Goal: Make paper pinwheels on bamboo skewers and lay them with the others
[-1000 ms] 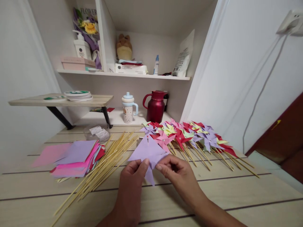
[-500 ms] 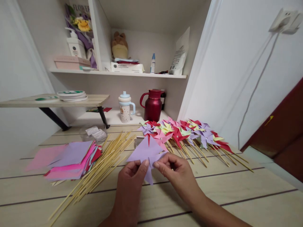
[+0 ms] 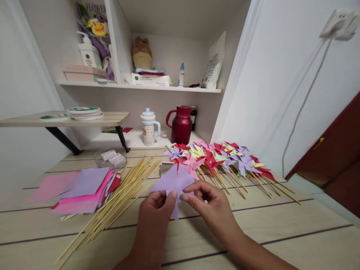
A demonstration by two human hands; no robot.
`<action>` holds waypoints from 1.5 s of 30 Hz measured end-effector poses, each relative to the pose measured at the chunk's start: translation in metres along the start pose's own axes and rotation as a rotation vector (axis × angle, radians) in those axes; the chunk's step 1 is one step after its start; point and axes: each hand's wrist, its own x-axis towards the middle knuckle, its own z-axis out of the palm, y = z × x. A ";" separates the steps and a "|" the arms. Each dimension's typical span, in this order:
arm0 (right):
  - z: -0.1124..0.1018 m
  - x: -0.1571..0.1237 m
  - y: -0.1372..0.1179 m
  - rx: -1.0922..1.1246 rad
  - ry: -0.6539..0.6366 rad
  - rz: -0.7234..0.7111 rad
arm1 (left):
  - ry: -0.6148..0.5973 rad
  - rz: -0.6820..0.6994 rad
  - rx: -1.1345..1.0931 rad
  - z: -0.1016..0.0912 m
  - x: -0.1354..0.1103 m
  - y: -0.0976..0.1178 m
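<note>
A purple sheet of cut paper (image 3: 174, 179) is held up above the table, with slits between its pointed corners. My left hand (image 3: 159, 208) pinches it between thumb and fingers, the thumb lying near its middle. On the other side, my right hand (image 3: 206, 198) is closed on the paper's right edge with thumb and forefinger. One point of the paper hangs down between both hands. Behind it lie several finished pinwheels (image 3: 211, 163) on sticks, in red, pink, purple and yellow. To the left are loose wooden sticks (image 3: 126, 198) and a stack of coloured paper squares (image 3: 84, 183).
A clear round container (image 3: 111, 159) with labels sits behind the paper stack. At the back stand a speckled cup (image 3: 148, 129) and a red thermos jug (image 3: 181, 125). A small raised shelf (image 3: 115, 119) carries white discs (image 3: 86, 113). A small clear box (image 3: 165, 168) is partly hidden behind the purple paper.
The right part of the purple paper has shifted slightly under my right fingers, and its slits show less. Both hands stay in nearly the same place.
</note>
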 end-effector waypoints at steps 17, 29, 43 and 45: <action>-0.032 0.015 -0.014 0.025 -0.231 -0.066 | -0.016 0.710 0.469 -0.003 -0.004 -0.003; -0.028 0.014 -0.012 -0.074 -0.232 -0.075 | 0.055 0.873 0.663 -0.011 0.002 -0.016; -0.001 0.013 -0.002 0.690 0.032 0.346 | 0.122 0.505 0.239 -0.012 0.001 -0.008; 0.002 0.015 -0.002 0.794 0.068 0.345 | 0.164 0.472 0.163 -0.007 0.006 -0.015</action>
